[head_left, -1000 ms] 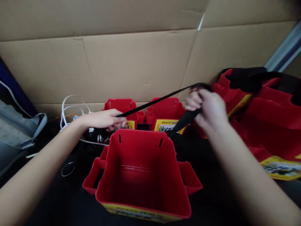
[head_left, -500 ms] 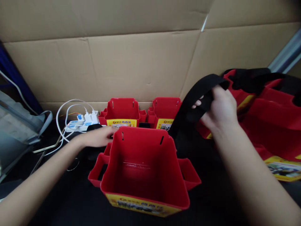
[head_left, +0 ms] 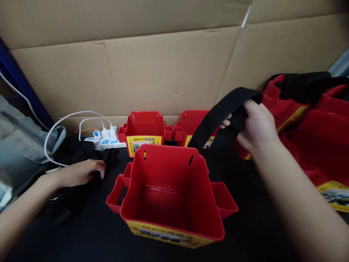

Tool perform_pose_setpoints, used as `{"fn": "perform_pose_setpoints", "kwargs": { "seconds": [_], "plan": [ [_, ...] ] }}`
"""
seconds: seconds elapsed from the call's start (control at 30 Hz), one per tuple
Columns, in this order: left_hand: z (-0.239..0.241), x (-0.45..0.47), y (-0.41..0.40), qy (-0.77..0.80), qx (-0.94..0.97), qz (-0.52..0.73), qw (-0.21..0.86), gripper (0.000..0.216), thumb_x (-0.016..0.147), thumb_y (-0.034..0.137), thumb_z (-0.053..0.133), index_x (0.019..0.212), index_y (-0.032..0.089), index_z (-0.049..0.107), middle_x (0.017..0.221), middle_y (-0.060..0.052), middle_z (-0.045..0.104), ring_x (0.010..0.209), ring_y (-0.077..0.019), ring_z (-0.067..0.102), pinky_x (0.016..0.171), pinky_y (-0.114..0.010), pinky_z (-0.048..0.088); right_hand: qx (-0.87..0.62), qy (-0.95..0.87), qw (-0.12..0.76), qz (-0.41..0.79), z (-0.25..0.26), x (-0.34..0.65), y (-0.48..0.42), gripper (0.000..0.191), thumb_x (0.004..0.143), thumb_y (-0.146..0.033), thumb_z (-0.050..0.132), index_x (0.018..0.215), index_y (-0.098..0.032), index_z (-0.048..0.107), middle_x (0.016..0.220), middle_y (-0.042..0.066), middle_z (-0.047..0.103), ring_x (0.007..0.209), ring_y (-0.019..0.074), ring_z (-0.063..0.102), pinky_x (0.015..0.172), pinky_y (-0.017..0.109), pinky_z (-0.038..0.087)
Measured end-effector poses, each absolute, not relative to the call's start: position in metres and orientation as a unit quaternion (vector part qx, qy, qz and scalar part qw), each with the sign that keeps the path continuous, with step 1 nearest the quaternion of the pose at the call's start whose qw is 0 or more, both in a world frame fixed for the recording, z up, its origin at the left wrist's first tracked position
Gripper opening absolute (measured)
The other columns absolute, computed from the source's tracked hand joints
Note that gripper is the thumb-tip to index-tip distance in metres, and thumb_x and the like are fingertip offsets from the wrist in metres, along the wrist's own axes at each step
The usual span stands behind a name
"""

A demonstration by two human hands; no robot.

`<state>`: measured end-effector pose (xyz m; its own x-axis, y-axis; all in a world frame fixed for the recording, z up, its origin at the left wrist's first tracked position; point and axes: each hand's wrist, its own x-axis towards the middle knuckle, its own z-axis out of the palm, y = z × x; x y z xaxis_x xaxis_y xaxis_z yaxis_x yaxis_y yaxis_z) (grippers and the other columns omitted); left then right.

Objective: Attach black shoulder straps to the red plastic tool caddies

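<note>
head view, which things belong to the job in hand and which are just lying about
Seems part of the job: black strap, held in the right hand; slotted red bin in front; black material at the left hand; probably the similar red bins behind.

Seems just lying about: white power strip; white cable.

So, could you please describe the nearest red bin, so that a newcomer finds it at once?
Start at the cardboard wall; below it spreads a black surface. Two red bins stand near the wall, and the nearest red bin stands before them, at bottom centre. Unlike its neighbours, it shows whole: nothing covers it and the picture's edge does not cut it.
</note>
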<state>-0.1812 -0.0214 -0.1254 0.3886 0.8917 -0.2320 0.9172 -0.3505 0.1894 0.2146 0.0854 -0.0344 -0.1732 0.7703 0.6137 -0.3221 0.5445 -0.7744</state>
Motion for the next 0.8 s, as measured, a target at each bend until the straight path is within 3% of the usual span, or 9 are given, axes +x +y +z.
{"fn": "perform_pose_setpoints", "kwargs": {
  "seconds": [0.13, 0.3, 0.4, 0.47, 0.57, 0.63, 0.73, 0.8],
  "plan": [
    [-0.102, -0.194, -0.023, 0.573, 0.800, -0.002, 0.181, 0.051, 0.071, 0.000, 0.036, 0.108, 0.027, 0.058, 0.122, 0.002, 0.055, 0.110, -0.0176, 0.050, 0.089, -0.029, 0.039, -0.220, -0.617, 0.576, 0.489, -0.035, 0.211, 0.083, 0.021, 0.078, -0.019, 0.047, 0.059, -0.017, 0.039, 0.050, -0.005, 0.033, 0.038, 0.0038, 0.029, 0.035, 0.018, 0.018],
    [-0.049, -0.111, 0.012, 0.553, 0.824, 0.112, 0.048, 0.027, 0.082, 0.022, 0.044, 0.101, 0.021, 0.063, 0.100, -0.003, 0.065, 0.087, -0.0183, 0.059, 0.077, -0.031, 0.042, -0.281, -0.640, 0.506, 0.506, -0.043, 0.196, 0.082, 0.006, 0.074, -0.012, 0.044, 0.073, -0.018, 0.044, 0.049, -0.006, 0.035, 0.036, 0.0038, 0.028, 0.036, 0.019, 0.014],
    [-0.035, -0.047, 0.045, 0.424, 0.851, 0.271, 0.149, 0.029, 0.078, 0.032, 0.054, 0.104, 0.018, 0.060, 0.107, -0.004, 0.063, 0.096, -0.0165, 0.057, 0.084, -0.027, 0.043, -0.298, -0.678, 0.465, 0.484, -0.053, 0.183, 0.081, 0.005, 0.076, -0.016, 0.046, 0.080, -0.016, 0.049, 0.056, -0.003, 0.045, 0.040, 0.0041, 0.034, 0.037, 0.019, 0.020],
    [-0.036, -0.020, 0.064, 0.347, 0.851, 0.299, 0.257, 0.031, 0.078, 0.032, 0.055, 0.106, 0.017, 0.057, 0.106, -0.004, 0.063, 0.098, -0.0155, 0.056, 0.085, -0.027, 0.042, -0.306, -0.718, 0.430, 0.454, -0.058, 0.176, 0.080, 0.008, 0.077, -0.020, 0.047, 0.081, -0.015, 0.051, 0.060, -0.001, 0.050, 0.043, 0.0047, 0.038, 0.039, 0.018, 0.024],
    [-0.045, -0.013, 0.078, 0.325, 0.835, 0.249, 0.368, 0.024, 0.078, 0.033, 0.056, 0.094, 0.015, 0.058, 0.072, -0.001, 0.064, 0.068, -0.0114, 0.059, 0.066, -0.024, 0.045, -0.320, -0.765, 0.398, 0.393, -0.062, 0.175, 0.080, 0.010, 0.076, -0.020, 0.049, 0.083, -0.015, 0.054, 0.060, -0.002, 0.049, 0.048, 0.0054, 0.039, 0.043, 0.018, 0.027],
    [-0.048, -0.028, 0.079, 0.356, 0.802, 0.272, 0.396, 0.021, 0.079, 0.035, 0.056, 0.079, 0.014, 0.056, 0.052, 0.004, 0.052, 0.047, -0.0072, 0.047, 0.052, -0.021, 0.039, -0.336, -0.777, 0.398, 0.354, -0.058, 0.185, 0.083, 0.012, 0.073, -0.019, 0.052, 0.084, -0.015, 0.056, 0.060, -0.003, 0.049, 0.049, 0.0055, 0.038, 0.045, 0.019, 0.027],
    [-0.043, -0.064, 0.072, 0.379, 0.728, 0.381, 0.425, 0.026, 0.081, 0.033, 0.053, 0.064, 0.016, 0.044, 0.046, 0.007, 0.038, 0.040, -0.0042, 0.031, 0.045, -0.020, 0.029, -0.374, -0.759, 0.433, 0.310, -0.045, 0.212, 0.090, 0.015, 0.070, -0.019, 0.055, 0.084, -0.015, 0.059, 0.060, -0.003, 0.049, 0.048, 0.0058, 0.036, 0.046, 0.021, 0.026],
    [-0.037, -0.085, 0.068, 0.398, 0.704, 0.397, 0.434, 0.028, 0.083, 0.031, 0.051, 0.061, 0.016, 0.040, 0.047, 0.006, 0.036, 0.043, -0.0045, 0.030, 0.046, -0.019, 0.027, -0.384, -0.716, 0.504, 0.292, -0.035, 0.234, 0.097, 0.016, 0.067, -0.016, 0.055, 0.083, -0.016, 0.059, 0.056, -0.004, 0.044, 0.047, 0.0061, 0.035, 0.046, 0.022, 0.025]
  ]
}}
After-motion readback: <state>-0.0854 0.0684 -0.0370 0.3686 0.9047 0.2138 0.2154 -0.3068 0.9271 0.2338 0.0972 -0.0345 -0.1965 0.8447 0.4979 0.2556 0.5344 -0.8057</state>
